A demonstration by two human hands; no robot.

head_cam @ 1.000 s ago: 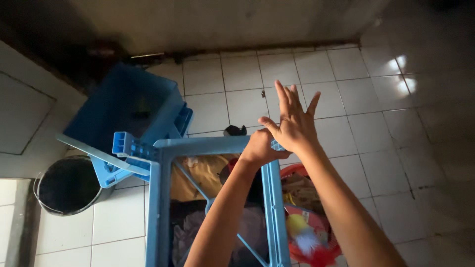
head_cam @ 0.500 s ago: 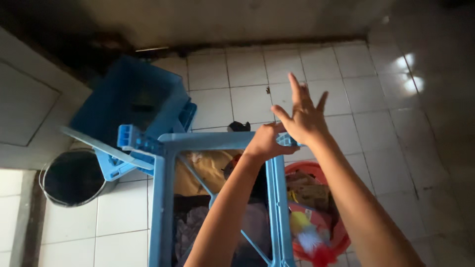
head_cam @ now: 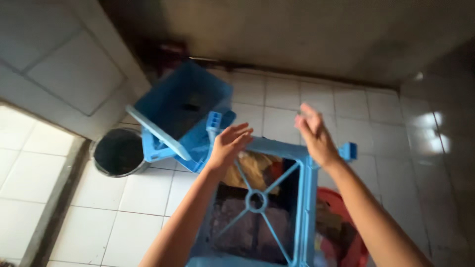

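Both hands have come apart since the earlier frames, where they met above the far rail of the blue frame; the view has also swung, so the frame now sits lower and more to the right. At this moment the left hand [head_cam: 228,143] hovers over the far left corner of the blue plastic frame [head_cam: 307,198], fingers stretched and loose, its grip open and holding nothing. Whether its fingertips touch the rail is hard to tell. Over the far right part of the frame, the right hand [head_cam: 312,134] is raised, also open with the fingers spread, and blurred by motion; it looks clear of the plastic.

Inside the frame, thin blue spokes meet at a small ring [head_cam: 257,200]. Beneath them lies a heap of clothes [head_cam: 252,170], yellowish and dark, too dim to sort out. A red basin [head_cam: 354,247] is mostly hidden behind the frame's right rail and cut by the picture's edge. To the left, on the white tiled floor [head_cam: 143,193], lies a tipped blue crate [head_cam: 185,106], and beside it stands a dark round bucket [head_cam: 118,152].
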